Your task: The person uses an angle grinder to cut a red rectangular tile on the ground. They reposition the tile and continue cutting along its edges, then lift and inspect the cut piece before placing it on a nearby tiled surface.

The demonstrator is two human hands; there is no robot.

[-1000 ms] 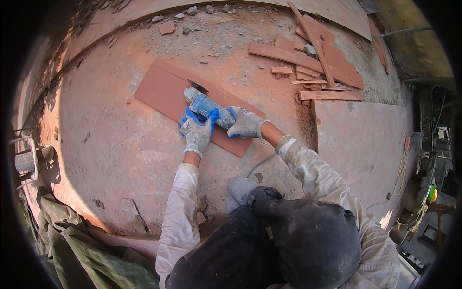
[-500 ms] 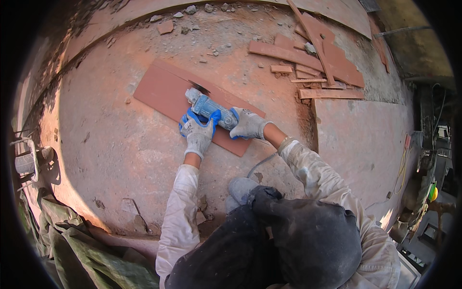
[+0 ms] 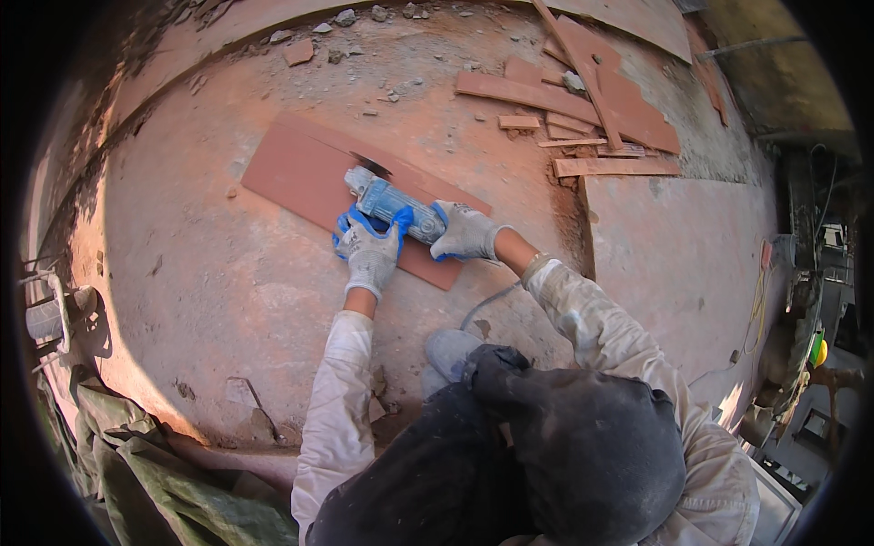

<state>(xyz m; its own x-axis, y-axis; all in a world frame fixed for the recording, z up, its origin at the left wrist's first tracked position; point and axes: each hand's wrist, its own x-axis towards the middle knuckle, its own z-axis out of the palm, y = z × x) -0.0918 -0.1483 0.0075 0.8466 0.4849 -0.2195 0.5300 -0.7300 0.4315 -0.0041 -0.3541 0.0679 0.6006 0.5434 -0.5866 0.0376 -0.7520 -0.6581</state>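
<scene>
A flat reddish tile (image 3: 289, 175) lies aslant on the dusty ground. Across it rests a worn blue angle grinder (image 3: 393, 202) with a grey metal head. Its thin dark disc (image 3: 373, 166) stands at a line that runs along the tile's far side. My left hand (image 3: 369, 247), in a grey and blue glove, grips the grinder's body near the head, fingers partly hidden beneath. Gloved alike, my right hand (image 3: 466, 233) is wrapped round the rear end. A cord (image 3: 490, 298) runs over the ground near my shoe.
Broken reddish tile pieces and strips (image 3: 583, 105) are piled at the far right. Stone chips (image 3: 346, 18) lie along the far edge. A raised slab (image 3: 674, 264) is on the right. Green tarpaulin (image 3: 150, 464) bunches up at the lower left.
The whole view has shifted slightly. The grinder has moved a little rightward along the line on the tile. Both hands keep their grip.
</scene>
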